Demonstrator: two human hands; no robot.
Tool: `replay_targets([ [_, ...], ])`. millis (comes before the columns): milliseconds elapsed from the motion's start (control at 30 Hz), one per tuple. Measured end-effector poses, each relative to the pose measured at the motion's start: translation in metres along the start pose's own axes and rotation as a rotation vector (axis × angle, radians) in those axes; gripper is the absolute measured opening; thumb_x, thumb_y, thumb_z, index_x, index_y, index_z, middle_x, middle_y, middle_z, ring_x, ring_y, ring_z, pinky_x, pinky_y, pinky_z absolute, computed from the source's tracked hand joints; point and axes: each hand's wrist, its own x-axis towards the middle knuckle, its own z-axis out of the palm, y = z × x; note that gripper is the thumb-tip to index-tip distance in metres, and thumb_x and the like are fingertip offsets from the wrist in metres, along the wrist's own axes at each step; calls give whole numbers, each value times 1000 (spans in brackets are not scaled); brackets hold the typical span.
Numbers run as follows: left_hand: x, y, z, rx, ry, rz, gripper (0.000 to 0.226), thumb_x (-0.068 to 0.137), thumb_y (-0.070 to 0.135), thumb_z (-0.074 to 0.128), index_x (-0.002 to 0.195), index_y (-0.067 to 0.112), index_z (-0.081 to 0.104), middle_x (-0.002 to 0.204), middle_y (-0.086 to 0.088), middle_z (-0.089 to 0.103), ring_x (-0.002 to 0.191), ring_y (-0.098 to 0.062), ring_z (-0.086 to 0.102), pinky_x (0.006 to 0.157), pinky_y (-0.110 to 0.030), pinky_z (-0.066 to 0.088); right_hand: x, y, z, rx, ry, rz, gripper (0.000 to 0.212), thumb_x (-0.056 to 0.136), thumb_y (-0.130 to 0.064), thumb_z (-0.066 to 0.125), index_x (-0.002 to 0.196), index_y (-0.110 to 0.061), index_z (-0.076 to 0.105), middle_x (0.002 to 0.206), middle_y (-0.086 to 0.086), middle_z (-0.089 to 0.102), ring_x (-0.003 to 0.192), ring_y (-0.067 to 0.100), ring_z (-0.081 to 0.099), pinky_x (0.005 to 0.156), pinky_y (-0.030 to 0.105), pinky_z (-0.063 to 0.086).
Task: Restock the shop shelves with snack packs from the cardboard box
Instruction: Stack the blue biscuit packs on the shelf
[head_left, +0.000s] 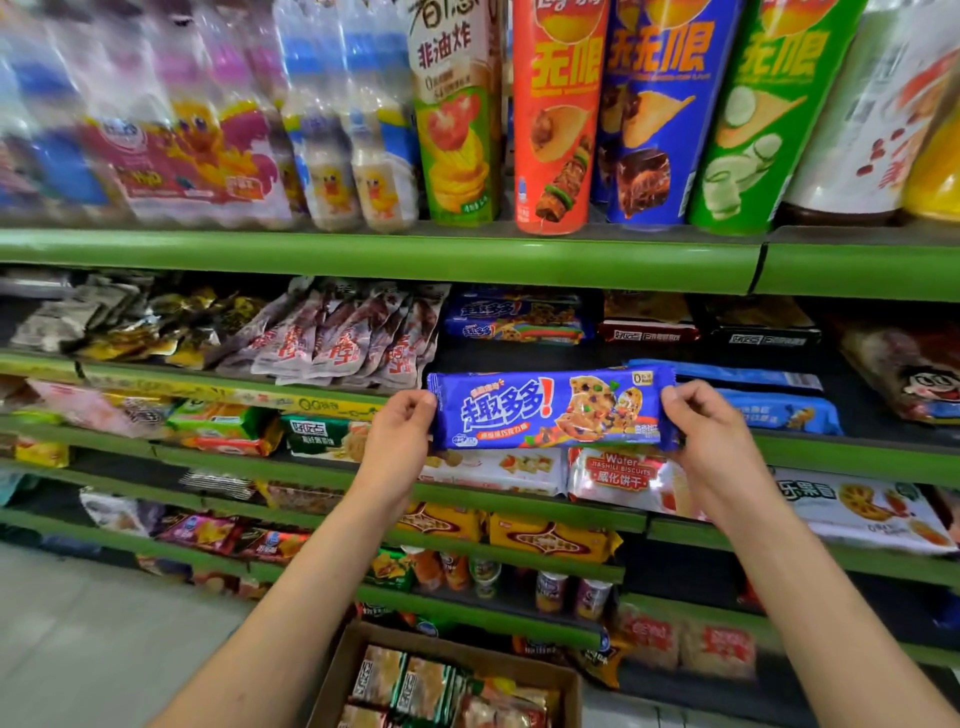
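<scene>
Your left hand (400, 423) pinches the left end of a blue cookie pack (553, 410) and your right hand (711, 431) pinches its right end, so both are closed on the same pack, which is stretched level between them. You hold it in the air, front face toward you, just in front of the shelf (519, 358) that carries more blue packs.

Directly behind and above the pack in your hands, matching blue cookie packs (517, 317) lie stacked at the back of that shelf. Just to its right, more blue packs (779, 410) lie along the front of the same shelf. The dark gap behind your pack looks like the likely slot for it. Above the pack stands a row of tall chip tubes (558, 114), and below it lie white biscuit bags (618, 478).

Far below the pack, on the floor, the cardboard box (457, 652) stands open with several snack packs (415, 680) visible inside. By that, you seem to be partway through: this pack is not yet set down, and the box holds more to shelve; how many, you cannot tell
</scene>
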Motion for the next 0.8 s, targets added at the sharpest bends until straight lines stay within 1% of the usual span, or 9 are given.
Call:
replay_targets([
  [167,0,1,-7,20,-5,1,21,107,32,47,97,19,60,98,-5,75,88,-16,69,70,-30,47,-6,-4,4,-13,-8,-21,31,103,-28,55,72,-22,57,88,5,74,88,25,68,85,52,52],
  [333,-1,3,-7,21,-19,-11,20,107,31,47,103,18,62,99,-4,75,89,-15,70,68,-28,48,-7,-4,3,-5,-15,-32,26,103,-27,55,80,-16,55,90,7,73,87,24,67,89,53,52],
  [433,-2,4,-13,7,-93,-1,10,104,16,53,107,17,62,102,-6,75,89,-14,71,68,-25,51,-5,0,-3,-22,-45,-55,16,102,-19,56,87,-16,61,87,-1,75,85,20,70,88,50,53],
  [467,-2,5,-15,-5,-126,10,14,102,8,55,109,17,63,104,-7,74,90,-14,71,69,-24,52,-4,2,-6,-39,-63,-69,14,101,-14,57,90,-18,65,87,-4,75,84,17,71,85,48,54],
  [567,-3,7,-20,-13,-172,44,29,91,-10,58,109,11,67,105,-12,74,96,-20,70,79,-31,54,-2,6,-13,-88,-95,-116,29,93,7,60,89,-21,67,85,-9,76,81,9,71,75,34,54],
  [633,-5,6,-20,-25,-147,75,21,87,-11,64,98,8,70,98,-13,76,93,-20,69,81,-33,52,-2,5,-14,-73,-109,-144,47,86,20,57,74,-25,65,86,-9,77,83,6,72,71,25,55],
  [700,-6,5,-20,-35,-112,98,25,86,-13,66,82,12,70,93,-5,77,92,-17,68,78,-30,51,-2,5,-16,-50,-111,-166,59,83,27,53,60,-27,62,93,-8,77,91,8,73,74,31,57],
  [767,-6,4,-18,-49,-100,107,44,83,-22,60,69,19,69,94,2,77,96,-16,69,76,-28,54,-3,4,-17,-54,-99,-186,63,82,29,50,54,-27,61,94,-8,77,92,10,73,79,39,57],
  [800,-7,3,-17,-56,-102,106,52,82,-25,57,64,22,70,95,4,77,96,-14,69,74,-26,56,-3,4,-17,-55,-95,-192,64,81,30,49,53,-26,61,92,-9,76,90,9,73,80,40,57],
])
